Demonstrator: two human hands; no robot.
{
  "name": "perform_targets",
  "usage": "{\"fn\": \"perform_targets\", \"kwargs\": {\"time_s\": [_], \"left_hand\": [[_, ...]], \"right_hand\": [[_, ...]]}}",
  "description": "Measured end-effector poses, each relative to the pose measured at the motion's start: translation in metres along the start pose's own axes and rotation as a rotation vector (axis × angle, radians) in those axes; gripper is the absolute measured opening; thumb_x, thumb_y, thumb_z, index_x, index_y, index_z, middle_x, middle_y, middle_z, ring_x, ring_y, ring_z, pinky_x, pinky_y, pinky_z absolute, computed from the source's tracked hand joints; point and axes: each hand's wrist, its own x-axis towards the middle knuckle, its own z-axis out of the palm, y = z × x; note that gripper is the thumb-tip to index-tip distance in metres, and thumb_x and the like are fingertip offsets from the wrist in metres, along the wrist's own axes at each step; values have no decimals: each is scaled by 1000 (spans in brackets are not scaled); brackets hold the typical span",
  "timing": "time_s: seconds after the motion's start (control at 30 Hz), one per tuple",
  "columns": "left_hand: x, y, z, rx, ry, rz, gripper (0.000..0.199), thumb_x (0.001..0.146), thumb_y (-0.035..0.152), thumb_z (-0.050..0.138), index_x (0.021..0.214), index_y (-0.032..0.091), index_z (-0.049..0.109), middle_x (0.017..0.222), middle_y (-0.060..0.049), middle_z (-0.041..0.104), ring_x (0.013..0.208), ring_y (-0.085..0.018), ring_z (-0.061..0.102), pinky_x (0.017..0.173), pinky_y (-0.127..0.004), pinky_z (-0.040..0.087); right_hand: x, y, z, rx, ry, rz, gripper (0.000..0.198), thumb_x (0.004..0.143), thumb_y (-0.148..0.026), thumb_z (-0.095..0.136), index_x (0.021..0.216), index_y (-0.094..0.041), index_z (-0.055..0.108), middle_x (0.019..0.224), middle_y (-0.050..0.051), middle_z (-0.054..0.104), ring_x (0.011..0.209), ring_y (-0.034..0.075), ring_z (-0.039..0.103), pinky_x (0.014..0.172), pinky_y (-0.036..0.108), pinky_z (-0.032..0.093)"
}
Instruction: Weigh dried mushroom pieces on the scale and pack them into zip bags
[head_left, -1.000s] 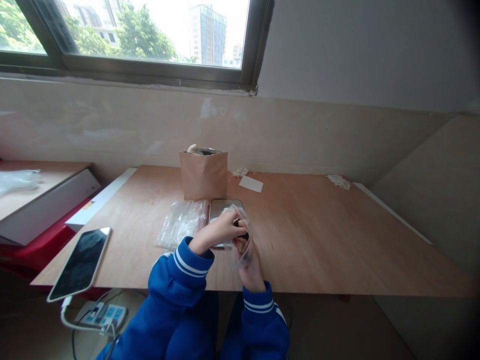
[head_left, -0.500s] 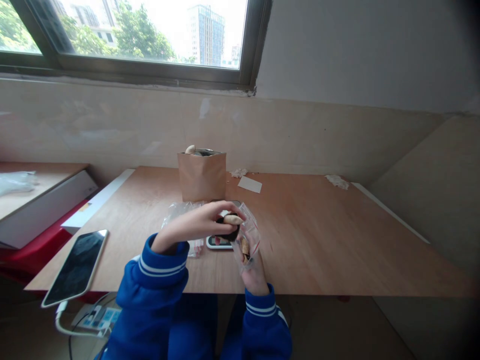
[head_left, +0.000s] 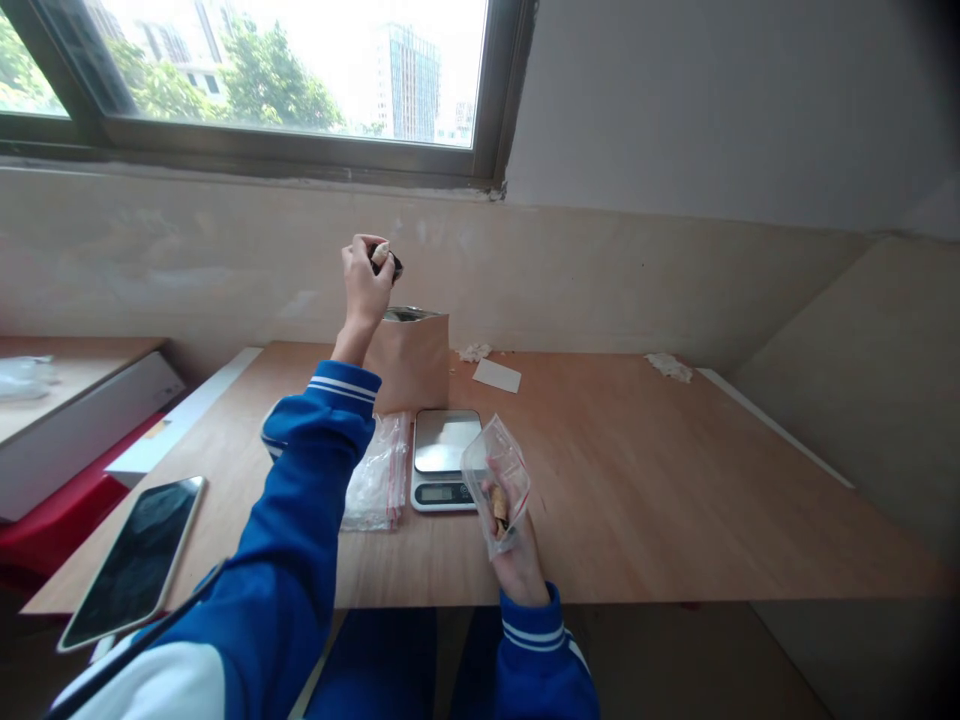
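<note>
My left hand [head_left: 365, 288] is raised above the brown paper pouch [head_left: 412, 365], its fingers closed round a small dark, rounded thing [head_left: 396, 266] with a pale piece showing at the fingertips; its kind I cannot make out. Low over the table, my right hand [head_left: 521, 565] grips a clear zip bag [head_left: 504, 450] from underneath, mouth upward. Inside the bag lie tan and dark pieces [head_left: 499, 505]. A kitchen scale [head_left: 448, 445] with a metal plate stands just left of this bag. The pouch's top is open, partly covered by my left wrist.
Flat clear zip bags [head_left: 379, 480] lie left of the scale. A phone [head_left: 135, 560] rests at the table's left edge, a cable near it. Behind the scale are a white card [head_left: 496, 375] and crumpled tissue [head_left: 475, 352]. More tissue [head_left: 670, 366] lies at the back right.
My left hand has moved up and away from the zip bag to above the pouch, still holding the dark thing. The scale is now uncovered. My right hand has shifted slightly down with the bag.
</note>
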Motion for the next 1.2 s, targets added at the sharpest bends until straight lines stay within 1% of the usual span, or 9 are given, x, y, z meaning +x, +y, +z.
{"fn": "perform_targets", "kwargs": {"time_s": [0.1, 0.27, 0.43, 0.53, 0.67, 0.83, 1.0, 1.1, 1.2], "left_hand": [[-1, -14, 7, 70, -4, 67, 14, 85, 20, 55, 99, 21, 52, 109, -9, 48, 105, -19, 51, 96, -34, 43], [-15, -30, 9, 155, -326, 161, 18, 84, 15, 49, 98, 20, 57, 103, -7, 48, 95, -18, 50, 95, -36, 43], [-12, -32, -1, 186, -500, 269, 19, 86, 19, 47, 98, 20, 62, 104, -5, 47, 94, -15, 51, 94, -32, 44], [-12, -29, -6, 168, -533, 285, 19, 85, 21, 51, 98, 20, 64, 107, -5, 47, 94, -15, 52, 93, -30, 44], [-16, -25, -10, 163, -534, 283, 18, 82, 18, 53, 95, 21, 66, 108, -6, 48, 95, -15, 53, 91, -29, 45], [-17, -20, -14, 177, -642, 284, 32, 72, 10, 51, 97, 20, 69, 106, -5, 54, 94, -16, 56, 88, -30, 46], [-16, -14, -19, 184, -724, 215, 40, 66, 10, 49, 100, 19, 69, 104, -5, 58, 94, -18, 57, 89, -31, 46], [-17, -14, -19, 177, -735, 187, 39, 68, 14, 51, 104, 18, 67, 106, -5, 60, 98, -20, 57, 91, -32, 45], [-19, -17, -16, 192, -674, 131, 32, 76, 25, 55, 106, 16, 63, 106, -6, 61, 96, -20, 57, 87, -32, 45]], "right_hand": [[0, -2, 2, -8, 9, 2, 45, 65, -24, 81, 109, -27, 72, 77, -3, 59, 43, 1, 39, 37, 12, 37], [3, -2, 4, 5, 22, 32, 36, 66, -24, 79, 102, -25, 74, 76, -2, 61, 40, 0, 35, 34, 12, 35], [3, 0, 2, -4, 7, 31, 44, 66, -26, 80, 109, -29, 72, 79, -2, 63, 45, 3, 46, 33, 13, 33], [2, 0, 2, -21, 5, 31, 48, 64, -27, 81, 111, -31, 71, 80, -1, 63, 50, 5, 51, 34, 12, 34], [1, 0, 3, -24, -7, 28, 41, 67, -29, 79, 107, -29, 72, 79, -2, 63, 45, 3, 44, 34, 13, 34], [-1, 1, 4, -23, 0, 2, 39, 66, -33, 80, 103, -26, 73, 79, 0, 63, 53, 5, 49, 37, 12, 32], [0, 2, 4, -34, -14, 3, 40, 66, -38, 81, 102, -23, 74, 79, -1, 63, 45, 1, 38, 39, 12, 31], [1, 3, 3, -19, -15, 1, 46, 63, -43, 82, 104, -23, 73, 78, -1, 63, 45, 1, 36, 38, 12, 30], [2, 5, 2, -9, -13, 14, 50, 61, -41, 84, 106, -24, 73, 78, -2, 64, 44, 1, 34, 38, 13, 28]]}}
